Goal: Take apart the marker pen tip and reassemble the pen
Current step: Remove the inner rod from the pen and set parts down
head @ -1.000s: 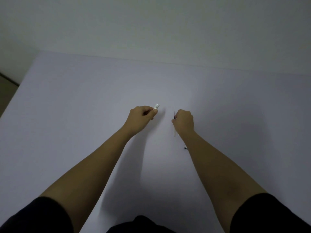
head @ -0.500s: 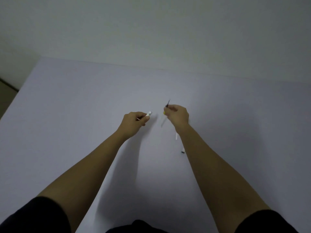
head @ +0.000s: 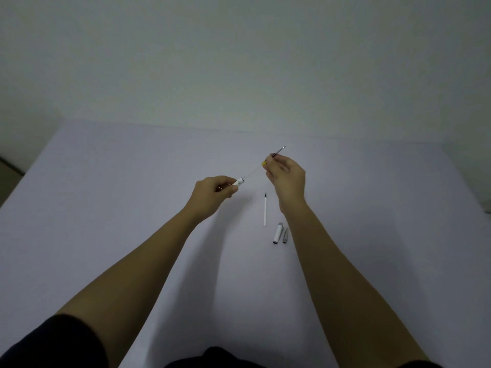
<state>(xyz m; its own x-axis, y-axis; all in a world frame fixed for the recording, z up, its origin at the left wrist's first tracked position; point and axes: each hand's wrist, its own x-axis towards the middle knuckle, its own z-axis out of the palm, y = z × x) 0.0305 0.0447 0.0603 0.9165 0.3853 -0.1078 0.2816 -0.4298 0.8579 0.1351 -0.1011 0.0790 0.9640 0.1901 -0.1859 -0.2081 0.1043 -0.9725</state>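
My left hand [head: 214,192] grips the white pen barrel [head: 240,181], whose open end points up and to the right. My right hand [head: 285,175] pinches a thin clear refill [head: 255,170] with a yellow band and a dark metal tip [head: 279,150] sticking out past the fingers. The refill's lower end sits at the barrel's mouth. On the table lie a second thin white refill [head: 265,210], a white cap [head: 278,233] and a small grey tip piece [head: 285,235] next to the cap.
The pale table [head: 106,208] runs to a far edge against a plain wall. Its left edge drops off at the far left. My two bare forearms cross the near half, with dark sleeves at the bottom corners.
My right hand rose up and to the right, drawing the thin refill out along a line from the barrel. My left hand stayed about level. The loose parts under my right arm came into view.
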